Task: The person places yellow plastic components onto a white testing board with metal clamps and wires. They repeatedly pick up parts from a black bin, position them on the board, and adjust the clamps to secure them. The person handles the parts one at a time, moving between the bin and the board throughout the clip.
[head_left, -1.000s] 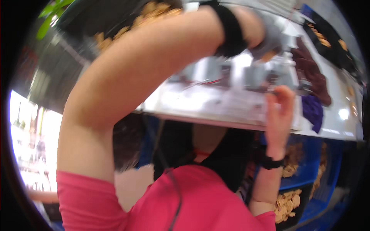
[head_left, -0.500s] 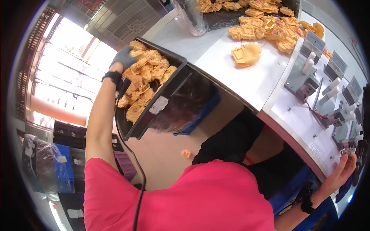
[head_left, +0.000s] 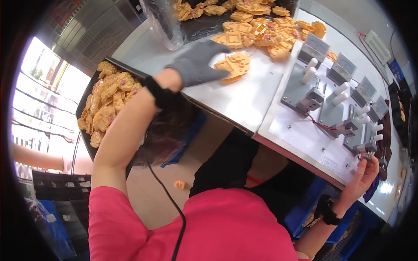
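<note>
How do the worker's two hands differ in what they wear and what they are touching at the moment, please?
The left hand wears a grey glove and lies flat on the white table, fingers against a small stack of orange plastic parts. The right hand is bare and curls around the near edge of the white fixture board, with no orange part in it. Both arms carry a dark band at the wrist.

Your gloved left hand [head_left: 198, 61] has left the black tray [head_left: 85, 108] and now rests on the small orange stack [head_left: 233, 66].
</note>
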Tool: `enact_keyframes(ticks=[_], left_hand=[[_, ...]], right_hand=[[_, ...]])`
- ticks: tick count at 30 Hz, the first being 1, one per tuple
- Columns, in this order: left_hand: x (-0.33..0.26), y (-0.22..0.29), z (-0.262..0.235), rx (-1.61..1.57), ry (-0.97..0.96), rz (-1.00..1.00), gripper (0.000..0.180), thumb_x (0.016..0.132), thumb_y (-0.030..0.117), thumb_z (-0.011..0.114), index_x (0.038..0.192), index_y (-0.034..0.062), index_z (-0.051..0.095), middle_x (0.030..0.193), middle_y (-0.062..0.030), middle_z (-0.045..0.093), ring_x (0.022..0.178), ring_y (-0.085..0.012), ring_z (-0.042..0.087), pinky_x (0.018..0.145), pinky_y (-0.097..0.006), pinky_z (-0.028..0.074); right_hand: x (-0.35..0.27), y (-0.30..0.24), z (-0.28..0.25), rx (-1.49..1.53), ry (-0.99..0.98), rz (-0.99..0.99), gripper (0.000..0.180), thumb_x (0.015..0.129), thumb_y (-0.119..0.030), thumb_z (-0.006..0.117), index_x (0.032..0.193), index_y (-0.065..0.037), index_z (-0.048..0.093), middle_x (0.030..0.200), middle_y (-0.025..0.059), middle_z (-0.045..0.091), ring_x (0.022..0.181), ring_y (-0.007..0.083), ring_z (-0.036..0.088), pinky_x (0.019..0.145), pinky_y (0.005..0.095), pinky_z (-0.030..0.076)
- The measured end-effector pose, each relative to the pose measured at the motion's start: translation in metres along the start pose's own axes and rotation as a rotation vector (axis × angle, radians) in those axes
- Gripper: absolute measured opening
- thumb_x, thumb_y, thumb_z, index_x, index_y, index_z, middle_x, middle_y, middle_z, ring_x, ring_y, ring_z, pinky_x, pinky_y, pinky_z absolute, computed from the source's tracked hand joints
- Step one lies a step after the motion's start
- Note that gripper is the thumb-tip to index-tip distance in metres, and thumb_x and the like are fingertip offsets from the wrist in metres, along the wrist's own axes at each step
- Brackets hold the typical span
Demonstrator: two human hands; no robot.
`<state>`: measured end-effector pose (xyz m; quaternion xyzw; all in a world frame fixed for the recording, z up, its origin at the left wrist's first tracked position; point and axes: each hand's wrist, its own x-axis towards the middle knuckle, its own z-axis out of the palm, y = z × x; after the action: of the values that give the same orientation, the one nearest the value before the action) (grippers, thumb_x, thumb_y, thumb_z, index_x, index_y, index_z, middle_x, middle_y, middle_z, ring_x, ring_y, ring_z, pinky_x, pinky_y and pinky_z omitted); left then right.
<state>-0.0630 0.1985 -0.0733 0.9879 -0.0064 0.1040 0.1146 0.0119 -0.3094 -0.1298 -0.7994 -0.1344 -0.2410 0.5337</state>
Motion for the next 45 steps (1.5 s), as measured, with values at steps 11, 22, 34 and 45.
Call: enact_keyframes(ticks=[11, 22, 34, 45], left_hand=[[0.076, 0.015, 0.017, -0.02, -0.383, -0.47, 0.093, 0.072, 0.054, 0.077, 0.142, 0.0019, 0.045, 0.125, -0.0205, 0.063, 0.114, -0.03, 0.062, 0.096, -0.034, 0.049], [0.116, 0.082, -0.006, -1.412, 0.132, -0.205, 0.082, 0.084, 0.011, 0.079, 0.149, 0.0074, 0.03, 0.125, -0.0139, 0.057, 0.112, -0.0185, 0.062, 0.099, -0.031, 0.052], [0.117, 0.125, 0.001, -0.998, 0.131, 0.123, 0.084, 0.077, 0.008, 0.084, 0.146, 0.0063, 0.036, 0.129, -0.0129, 0.053, 0.116, -0.019, 0.06, 0.101, -0.029, 0.05], [0.108, 0.124, 0.004, -0.567, 0.231, 0.389, 0.072, 0.078, 0.011, 0.082, 0.14, 0.0049, 0.045, 0.124, -0.0092, 0.049, 0.121, -0.0188, 0.052, 0.105, -0.033, 0.045]], right_hand=[[-0.002, -0.01, 0.009, 0.14, -0.017, 0.0, 0.032, 0.099, -0.004, 0.055, 0.13, -0.003, 0.05, 0.117, 0.0081, 0.06, 0.105, 0.0142, 0.056, 0.097, 0.0289, 0.042], [-0.002, -0.016, 0.012, 0.106, 0.007, -0.034, 0.033, 0.093, -0.001, 0.061, 0.126, -0.004, 0.054, 0.111, 0.0033, 0.057, 0.09, 0.0104, 0.051, 0.088, 0.0263, 0.042], [0.0, -0.024, 0.014, 0.024, 0.051, -0.112, 0.034, 0.088, -0.004, 0.068, 0.12, -0.003, 0.057, 0.103, 0.0035, 0.059, 0.081, 0.0115, 0.052, 0.08, 0.0268, 0.044], [0.001, -0.025, 0.014, 0.044, 0.049, -0.131, 0.035, 0.088, -0.006, 0.069, 0.121, -0.002, 0.057, 0.103, 0.0049, 0.061, 0.079, 0.0121, 0.053, 0.077, 0.0272, 0.044]])
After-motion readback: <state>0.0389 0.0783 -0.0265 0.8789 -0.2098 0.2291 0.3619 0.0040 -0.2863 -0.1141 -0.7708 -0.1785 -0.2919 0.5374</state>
